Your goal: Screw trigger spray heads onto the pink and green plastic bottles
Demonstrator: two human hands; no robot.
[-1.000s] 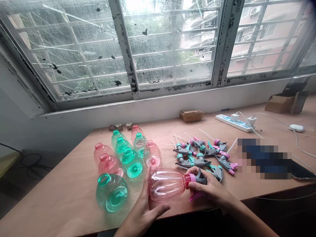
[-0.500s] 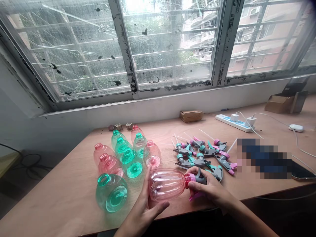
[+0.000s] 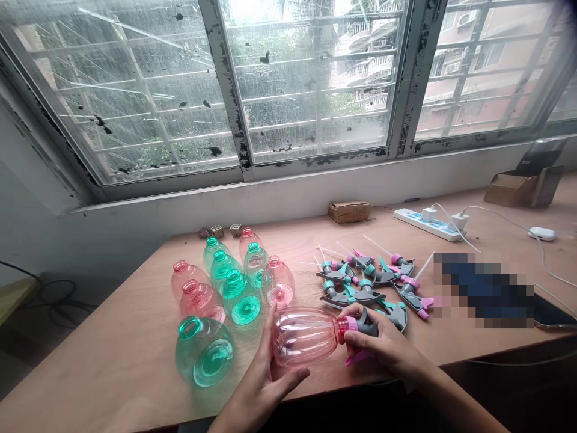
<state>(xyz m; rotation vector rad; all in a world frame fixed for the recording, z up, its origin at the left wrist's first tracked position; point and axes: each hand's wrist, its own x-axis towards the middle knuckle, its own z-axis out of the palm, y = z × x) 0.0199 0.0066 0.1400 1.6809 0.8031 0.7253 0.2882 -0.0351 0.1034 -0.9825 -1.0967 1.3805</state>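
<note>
Pink bottle (image 3: 304,338) held sideways between both hands near the desk's (image 3: 112,355) front edge, neck to the right. Right hand (image 3: 383,338): grip closed around the gray-and-pink spray head (image 3: 367,326) at the bottle's neck. Left hand (image 3: 265,376): grip spread, fingers against the bottle's base, thumb sticking out below. Open-necked green bottles (image 3: 205,355) and other pink bottles (image 3: 279,279) stand to the left; loose sprayers (image 3: 368,296) lie piled just beyond the right hand.
</note>
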